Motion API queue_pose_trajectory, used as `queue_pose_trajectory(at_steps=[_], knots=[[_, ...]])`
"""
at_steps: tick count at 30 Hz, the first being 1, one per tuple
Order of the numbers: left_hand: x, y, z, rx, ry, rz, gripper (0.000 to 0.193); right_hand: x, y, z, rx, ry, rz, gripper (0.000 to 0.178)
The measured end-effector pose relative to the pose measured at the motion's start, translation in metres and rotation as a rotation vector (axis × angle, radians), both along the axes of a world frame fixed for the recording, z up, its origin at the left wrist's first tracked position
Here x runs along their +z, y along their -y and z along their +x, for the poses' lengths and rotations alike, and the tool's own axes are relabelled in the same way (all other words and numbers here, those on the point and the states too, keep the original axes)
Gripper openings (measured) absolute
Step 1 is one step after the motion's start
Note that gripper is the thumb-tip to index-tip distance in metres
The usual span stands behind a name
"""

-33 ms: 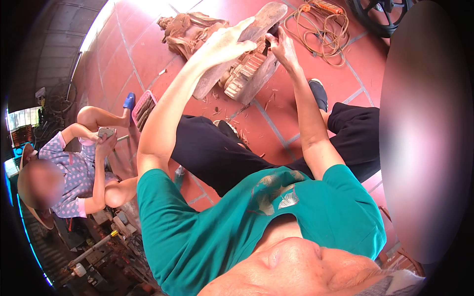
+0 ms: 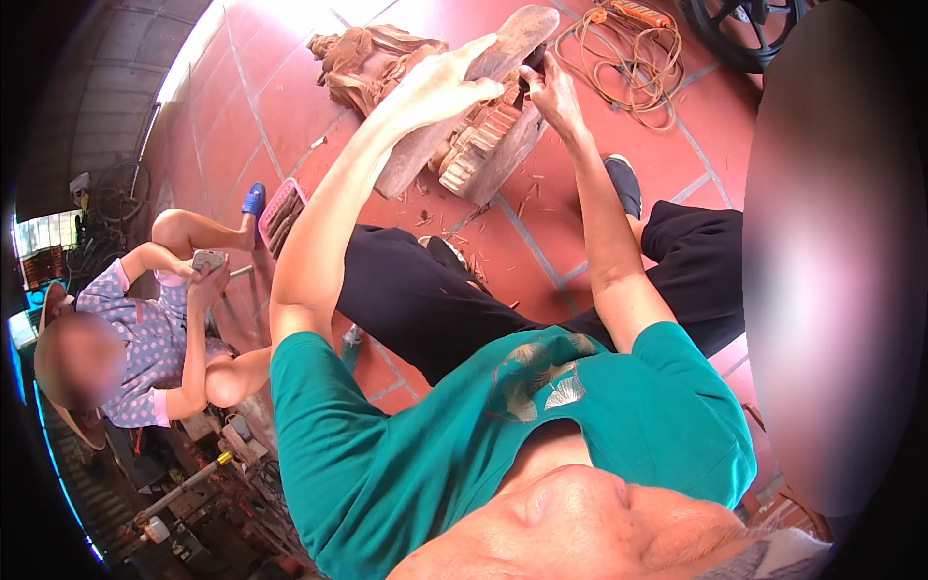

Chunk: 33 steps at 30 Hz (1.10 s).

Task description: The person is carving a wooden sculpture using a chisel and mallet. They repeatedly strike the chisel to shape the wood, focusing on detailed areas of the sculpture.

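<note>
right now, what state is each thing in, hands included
Carved wood, lying on the floor
Left hand, against the carved wood
Right hand, fingers bent, at the carved wood
Cord, loosely looped
Wood chips, scattered
Pink basket, holding brown pieces
Blue sandal, worn

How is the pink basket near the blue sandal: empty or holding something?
Holding something: long brown pieces show inside the pink basket; how full it is, I cannot tell.

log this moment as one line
left hand: on wooden board | right hand: beside board, grip unclear | nearby: carved wood | floor: wood chips, tangled cord
</note>
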<state>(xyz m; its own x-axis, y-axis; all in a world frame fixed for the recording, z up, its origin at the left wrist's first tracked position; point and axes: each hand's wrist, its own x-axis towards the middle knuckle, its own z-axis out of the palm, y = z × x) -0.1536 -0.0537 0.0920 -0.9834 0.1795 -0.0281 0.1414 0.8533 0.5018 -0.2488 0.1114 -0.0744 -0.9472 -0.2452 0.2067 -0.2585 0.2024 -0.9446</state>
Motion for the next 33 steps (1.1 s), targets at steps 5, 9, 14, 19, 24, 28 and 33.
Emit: queue_pose_trajectory(at_steps=[5, 9, 14, 19, 24, 28, 33], knots=[[0.018, -0.007, -0.001, 0.106, -0.110, 0.142, 0.078, -0.012, 0.005, -0.022, 0.008, 0.015, 0.070, 0.040], [-0.002, -0.011, 0.000, 0.064, -0.129, 0.010, 0.076, -0.043, 0.005, -0.033, -0.081, -0.220, 0.081, 0.054], [0.012, -0.014, 0.005, -0.021, 0.138, 0.169, 0.083, -0.028, -0.012, -0.025, 0.098, 0.054, -0.197, 0.046], [-0.011, -0.004, 0.016, 0.095, 0.111, 0.341, 0.092, -0.022, -0.009, -0.012, 0.108, 0.092, -0.174, 0.049], [-0.006, 0.008, 0.021, 0.160, 0.158, 0.644, 0.064, -0.022, -0.003, -0.007, 0.138, -0.040, -0.153, 0.045], [0.010, 0.014, 0.031, 0.295, 0.281, 0.954, 0.048, -0.024, -0.013, -0.015, 0.125, -0.007, -0.125, 0.037], [0.014, 0.033, 0.056, 0.261, 0.160, 1.210, 0.041, -0.015, -0.009, -0.006, 0.118, 0.065, -0.137, 0.037]])
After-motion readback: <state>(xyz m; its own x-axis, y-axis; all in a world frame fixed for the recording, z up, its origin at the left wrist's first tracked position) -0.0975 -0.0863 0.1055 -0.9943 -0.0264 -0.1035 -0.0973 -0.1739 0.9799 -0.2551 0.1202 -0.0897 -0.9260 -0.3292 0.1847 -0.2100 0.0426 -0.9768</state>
